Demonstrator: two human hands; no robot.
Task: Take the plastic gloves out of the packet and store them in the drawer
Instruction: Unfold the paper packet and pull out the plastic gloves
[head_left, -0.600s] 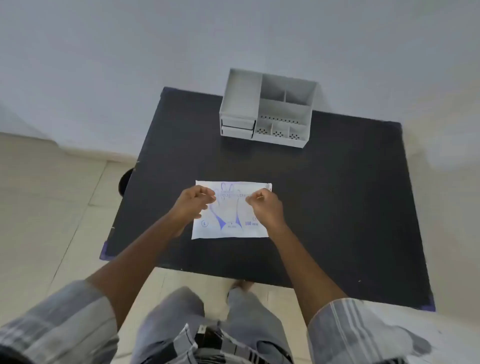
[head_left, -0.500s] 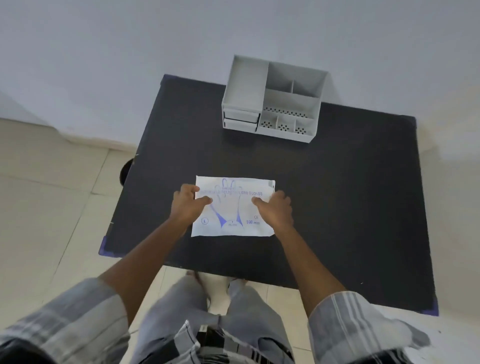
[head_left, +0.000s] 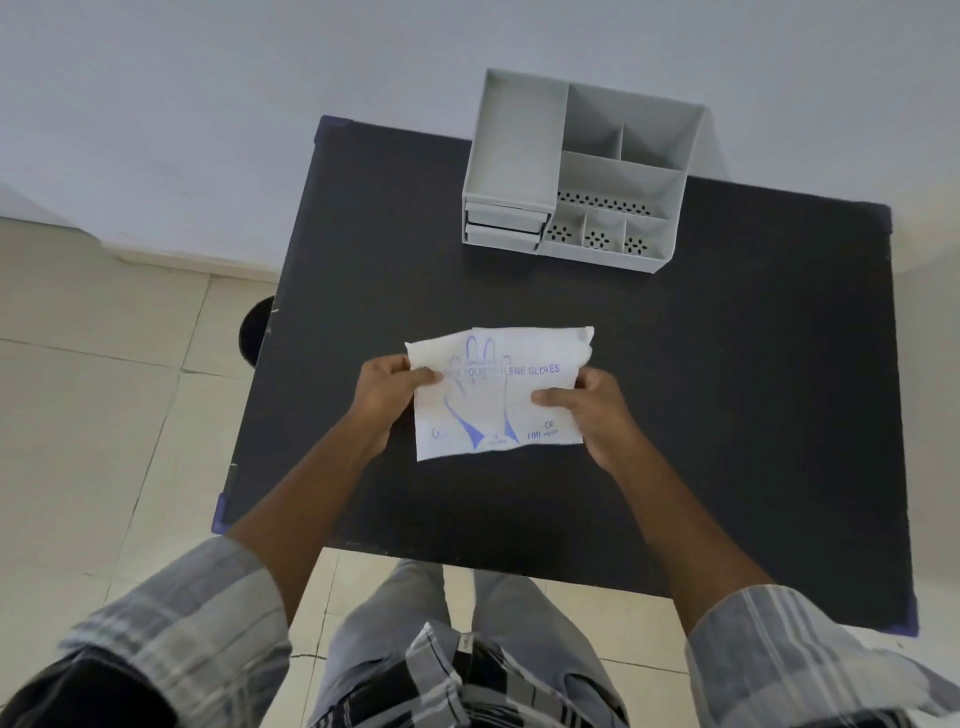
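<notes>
Packet (head_left: 498, 395) lifted off the worktop (head_left: 727, 415) since before — left hand (head_left: 387, 395) and right hand (head_left: 592, 410) pinching its sides; gloves unremoved, drawer (head_left: 504, 231) beyond them shut.

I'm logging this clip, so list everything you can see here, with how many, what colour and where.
glove packet: one, white with blue print, held over the near middle of the table, its top left corner bent
organizer: one, grey, far side of the table by the wall, open compartments on top
drawers: two, grey, stacked in the organizer's front left, both shut
table: one, black top
dark round object: one, on the floor left of the table, mostly hidden
floor: pale tiles
left hand: grips the packet's left edge
right hand: grips the packet's right edge
sleeves: two, grey striped
</notes>
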